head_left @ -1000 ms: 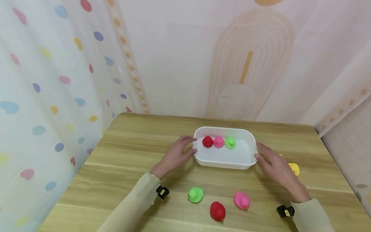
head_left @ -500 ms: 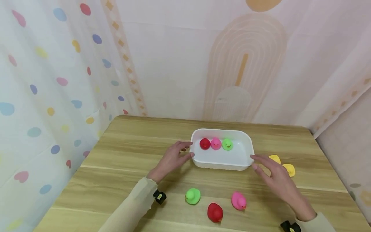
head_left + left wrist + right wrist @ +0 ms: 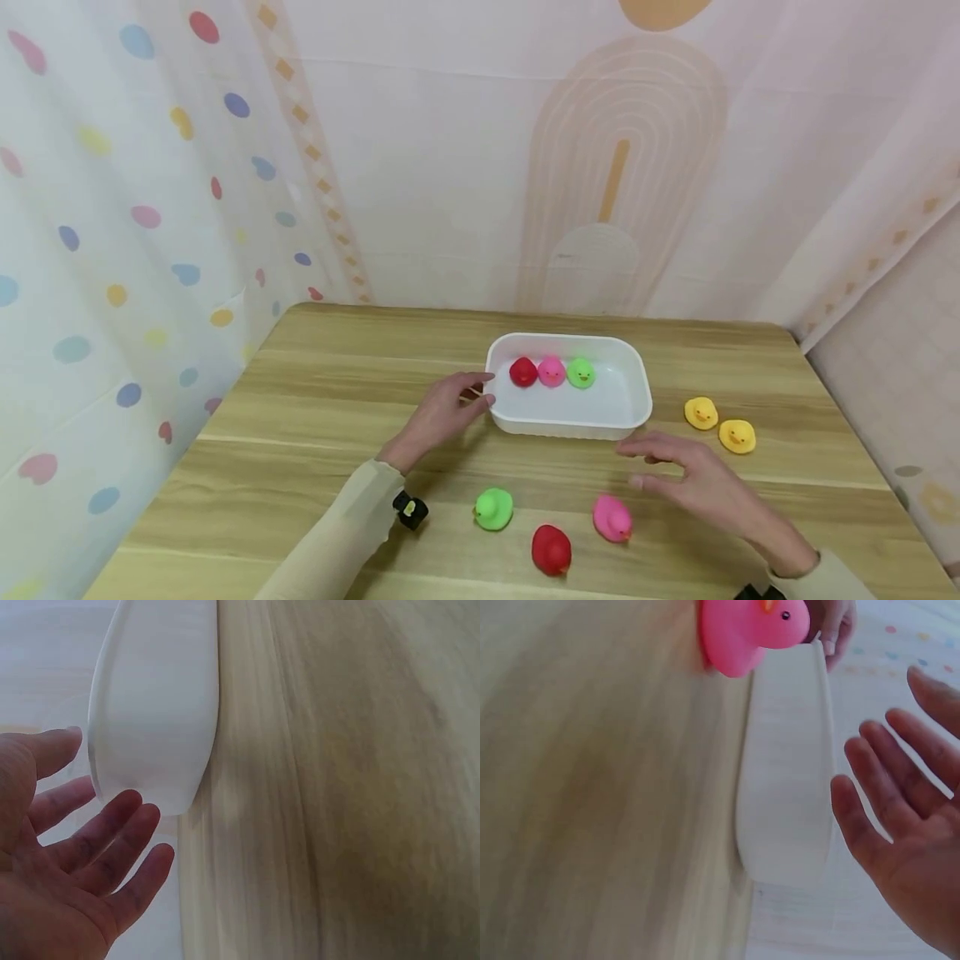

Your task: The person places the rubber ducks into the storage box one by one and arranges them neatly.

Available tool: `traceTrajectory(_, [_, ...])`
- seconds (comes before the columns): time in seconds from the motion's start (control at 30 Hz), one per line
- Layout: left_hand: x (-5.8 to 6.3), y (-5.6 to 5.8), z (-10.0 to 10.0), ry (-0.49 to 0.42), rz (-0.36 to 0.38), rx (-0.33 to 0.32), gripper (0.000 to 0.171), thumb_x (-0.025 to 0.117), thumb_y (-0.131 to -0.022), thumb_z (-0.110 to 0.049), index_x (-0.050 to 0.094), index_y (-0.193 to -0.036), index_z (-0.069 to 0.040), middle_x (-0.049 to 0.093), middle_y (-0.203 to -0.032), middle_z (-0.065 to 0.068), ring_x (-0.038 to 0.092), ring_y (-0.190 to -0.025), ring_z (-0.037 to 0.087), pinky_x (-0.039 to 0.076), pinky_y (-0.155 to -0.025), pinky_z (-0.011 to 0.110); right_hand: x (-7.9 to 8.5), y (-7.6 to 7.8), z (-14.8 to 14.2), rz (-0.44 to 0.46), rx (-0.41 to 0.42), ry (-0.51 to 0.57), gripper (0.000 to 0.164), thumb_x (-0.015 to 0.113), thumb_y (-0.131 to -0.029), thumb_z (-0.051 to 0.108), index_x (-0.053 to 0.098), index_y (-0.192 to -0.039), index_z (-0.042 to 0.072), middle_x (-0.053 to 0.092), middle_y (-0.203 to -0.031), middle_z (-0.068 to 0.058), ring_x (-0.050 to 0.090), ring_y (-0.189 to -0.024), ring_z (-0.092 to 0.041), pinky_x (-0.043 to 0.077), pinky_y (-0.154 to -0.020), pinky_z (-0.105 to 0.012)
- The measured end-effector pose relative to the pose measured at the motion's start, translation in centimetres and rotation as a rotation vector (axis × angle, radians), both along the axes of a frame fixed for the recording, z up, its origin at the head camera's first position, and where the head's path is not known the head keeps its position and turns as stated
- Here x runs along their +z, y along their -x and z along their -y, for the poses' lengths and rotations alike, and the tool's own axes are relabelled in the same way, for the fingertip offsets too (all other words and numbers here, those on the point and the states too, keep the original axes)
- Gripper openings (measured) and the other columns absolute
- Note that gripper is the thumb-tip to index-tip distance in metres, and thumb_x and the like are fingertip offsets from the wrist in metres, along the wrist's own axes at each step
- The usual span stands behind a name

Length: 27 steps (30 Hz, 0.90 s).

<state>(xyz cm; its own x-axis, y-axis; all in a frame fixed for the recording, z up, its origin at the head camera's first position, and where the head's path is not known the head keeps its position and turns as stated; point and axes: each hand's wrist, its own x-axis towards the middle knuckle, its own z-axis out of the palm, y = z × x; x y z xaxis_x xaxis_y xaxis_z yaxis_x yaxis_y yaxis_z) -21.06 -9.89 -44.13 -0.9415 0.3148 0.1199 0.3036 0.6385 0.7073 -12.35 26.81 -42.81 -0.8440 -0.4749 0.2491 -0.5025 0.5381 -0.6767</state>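
A white plastic tub stands on the table with a red duck, a pink duck and a green duck in a row inside. My left hand is at the tub's left end, fingers loosely spread; its fingertips touch or nearly touch the wall in the left wrist view. My right hand hovers in front of the tub's right end, holding nothing, its fingers relaxed. Nearest to it lies another pink duck, seen also as a pink duck in the right wrist view.
Another green duck and another red duck lie on the wooden table in front of the tub. Two yellow ducks, a farther one and a nearer one, are to its right. A patterned curtain hangs behind.
My right hand has left the tub's right end and moved toward me, uncovering both yellow ducks. The left hand stays at the left end. The head view has shifted slightly.
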Motion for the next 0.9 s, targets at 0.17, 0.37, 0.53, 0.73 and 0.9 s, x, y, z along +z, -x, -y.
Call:
traceTrajectory(0.17, [-0.3, 0.1, 0.3, -0.015, -0.021, -0.021, 0.040, 0.067, -0.102, -0.020, 0.064, -0.138, -0.004, 0.069, -0.120, 0.013, 0.067, -0.107, 0.026, 0.057, -0.093, 0.042, -0.5, 0.3, -0.1, 0.101, 0.115, -0.037, 0.032, 0.079, -0.093, 0.025, 0.075, -0.123, 0.016, 0.072, -0.124, 0.003, 0.064, -0.115, -0.009, 0.054, -0.095, -0.032])
traceTrajectory(0.37, [-0.5, 0.1, 0.2, -0.024, 0.004, -0.012, 0.041, 0.069, -0.101, -0.018, 0.064, -0.139, -0.006, 0.068, -0.115, 0.009, 0.066, -0.104, 0.022, 0.057, -0.092, 0.038, -1.2, 0.3, -0.1, 0.152, 0.252, -0.113, 0.030, 0.073, -0.097, 0.034, 0.075, -0.125, 0.023, 0.070, -0.127, 0.006, 0.062, -0.119, -0.013, 0.052, -0.099, -0.035])
traceTrajectory(0.53, [-0.5, 0.1, 0.2, -0.050, 0.016, -0.009, 0.041, 0.069, -0.101, -0.017, 0.063, -0.140, -0.005, 0.068, -0.111, 0.008, 0.066, -0.103, 0.022, 0.057, -0.092, 0.038, -2.0, 0.3, 0.0, 0.106, 0.356, -0.090, 0.026, 0.070, -0.100, 0.031, 0.074, -0.124, 0.023, 0.070, -0.123, 0.009, 0.063, -0.115, -0.014, 0.052, -0.098, -0.036])
traceTrajectory(0.73, [-0.5, 0.0, 0.1, -0.086, 0.023, 0.003, 0.039, 0.069, -0.100, -0.016, 0.064, -0.138, -0.004, 0.068, -0.111, 0.010, 0.066, -0.102, 0.023, 0.057, -0.092, 0.040, -2.7, 0.3, 0.2, 0.066, 0.401, -0.067, 0.022, 0.070, -0.100, 0.026, 0.076, -0.121, 0.023, 0.070, -0.121, 0.007, 0.063, -0.114, -0.014, 0.052, -0.096, -0.035])
traceTrajectory(0.9, [-0.4, -0.1, -0.1, -0.104, 0.032, 0.020, 0.038, 0.070, -0.100, -0.015, 0.066, -0.136, -0.005, 0.067, -0.115, 0.012, 0.066, -0.105, 0.024, 0.057, -0.094, 0.041, -2.7, 0.2, 0.1, 0.079, 0.443, -0.055, 0.022, 0.070, -0.100, 0.025, 0.076, -0.121, 0.024, 0.070, -0.123, 0.008, 0.064, -0.114, -0.012, 0.053, -0.096, -0.034])
